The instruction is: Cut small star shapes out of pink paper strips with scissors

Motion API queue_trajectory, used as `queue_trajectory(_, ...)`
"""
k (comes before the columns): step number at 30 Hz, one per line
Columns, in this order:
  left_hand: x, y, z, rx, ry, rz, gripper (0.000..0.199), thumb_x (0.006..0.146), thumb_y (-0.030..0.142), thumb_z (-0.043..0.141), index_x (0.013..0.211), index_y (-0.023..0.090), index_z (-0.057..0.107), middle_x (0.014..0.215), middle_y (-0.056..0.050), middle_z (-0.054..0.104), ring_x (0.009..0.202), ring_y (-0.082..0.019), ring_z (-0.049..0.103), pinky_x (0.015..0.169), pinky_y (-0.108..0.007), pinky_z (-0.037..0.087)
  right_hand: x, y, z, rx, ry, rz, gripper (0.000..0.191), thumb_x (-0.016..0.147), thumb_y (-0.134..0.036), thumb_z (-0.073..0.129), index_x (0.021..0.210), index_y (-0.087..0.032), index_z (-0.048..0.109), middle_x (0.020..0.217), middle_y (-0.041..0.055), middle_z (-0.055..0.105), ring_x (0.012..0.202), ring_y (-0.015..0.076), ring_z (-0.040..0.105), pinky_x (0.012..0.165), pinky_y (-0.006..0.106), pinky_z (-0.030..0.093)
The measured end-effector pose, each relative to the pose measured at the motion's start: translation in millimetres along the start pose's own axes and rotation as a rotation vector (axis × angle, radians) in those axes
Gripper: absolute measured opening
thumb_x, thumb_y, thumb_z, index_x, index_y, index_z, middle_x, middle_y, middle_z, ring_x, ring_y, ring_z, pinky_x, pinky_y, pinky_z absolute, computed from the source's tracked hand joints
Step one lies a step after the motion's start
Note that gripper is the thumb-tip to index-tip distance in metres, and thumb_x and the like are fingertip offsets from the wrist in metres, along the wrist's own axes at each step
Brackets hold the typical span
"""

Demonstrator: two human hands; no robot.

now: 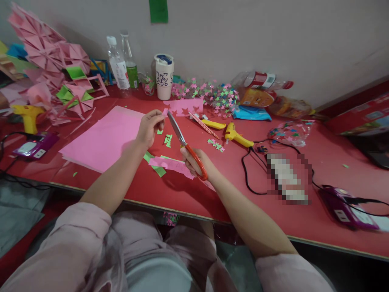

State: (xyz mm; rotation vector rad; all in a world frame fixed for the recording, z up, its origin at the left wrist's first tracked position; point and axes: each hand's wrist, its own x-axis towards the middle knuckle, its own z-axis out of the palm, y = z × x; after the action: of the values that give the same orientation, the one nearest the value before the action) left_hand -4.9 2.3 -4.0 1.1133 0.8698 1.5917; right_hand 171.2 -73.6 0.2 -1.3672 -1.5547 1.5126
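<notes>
My left hand [148, 127] pinches a small pink paper piece [165, 112] above the table. Wrapped round the orange handles of the scissors [182, 140] is my right hand [194, 162]; the blades look closed and their tip lies beside the pink piece. Below my hands are a pink paper strip [170, 165], green paper strips [158, 169] and a small green cutting [168, 140]. A pink sheet with star-shaped holes [194, 104] lies behind the scissor tip. Right of the scissors is a little pile of pink and green stars [216, 144].
Pink sheets [100, 138] lie at left on the red table [170, 194]. A tumbler [164, 77], bottles [119, 67] and bags of stars [206, 95] stand along the wall. A yellow cutter [213, 124], a glue gun [238, 136] and black cables are at right.
</notes>
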Motion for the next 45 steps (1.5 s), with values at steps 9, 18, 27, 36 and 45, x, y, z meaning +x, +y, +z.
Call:
queue_trajectory(9, 0, -3, 1.2, -0.058, -0.046, -0.014, 0.017, 0.075, 0.023, 0.053, 0.06, 0.018, 0.049, 0.053, 0.004, 0.051, 0.046, -0.004, 0.046, 0.045, -0.018, 0.035, -1, -1, 2, -0.03, 0.04, -0.012, 0.038, 0.086, -0.05, 0.048, 0.066, -0.022, 0.035, 0.039, -0.0097, 0.03, 0.027, 0.0051, 0.028, 0.029, 0.019, 0.027)
queue_trajectory(18, 1, -1, 2.7, -0.04, 0.067, 0.053, 0.017, 0.077, 0.022, 0.055, 0.062, 0.019, 0.05, 0.052, 0.005, 0.051, 0.046, -0.004, 0.046, 0.047, -0.018, 0.036, 0, 4, 3, -0.01, -0.001, 0.002, 0.039, 0.084, -0.052, 0.052, 0.065, -0.021, 0.037, 0.043, -0.008, 0.035, 0.029, 0.0047, 0.03, 0.029, 0.019, 0.027)
queue_trajectory(27, -3, -2, 4.1, 0.004, 0.037, 0.129, 0.019, 0.078, 0.018, 0.053, 0.06, 0.017, 0.049, 0.048, 0.006, 0.047, 0.044, -0.003, 0.043, 0.046, -0.016, 0.034, -1, 8, 1, -0.027, -0.071, -0.036, 0.043, 0.086, -0.059, 0.044, 0.069, -0.02, 0.04, 0.042, -0.009, 0.032, 0.029, 0.0051, 0.03, 0.03, 0.018, 0.027)
queue_trajectory(36, -6, 1, 10.7, 0.029, 0.074, 0.092, 0.021, 0.078, 0.014, 0.051, 0.057, 0.017, 0.048, 0.045, 0.006, 0.046, 0.042, -0.002, 0.041, 0.044, -0.016, 0.031, -1, 3, -2, -0.061, -0.083, -0.045, 0.039, 0.086, -0.054, 0.046, 0.069, -0.021, 0.038, 0.041, -0.0096, 0.032, 0.029, 0.0055, 0.03, 0.031, 0.019, 0.029)
queue_trajectory(45, -6, 0, 8.8, 0.047, 0.055, 0.104, 0.021, 0.079, 0.013, 0.05, 0.059, 0.017, 0.048, 0.046, 0.006, 0.045, 0.043, -0.003, 0.041, 0.045, -0.016, 0.032, 2, 7, -3, -0.023, -0.074, -0.01, 0.042, 0.086, -0.057, 0.046, 0.066, -0.02, 0.039, 0.039, -0.0097, 0.03, 0.027, 0.005, 0.028, 0.028, 0.018, 0.027)
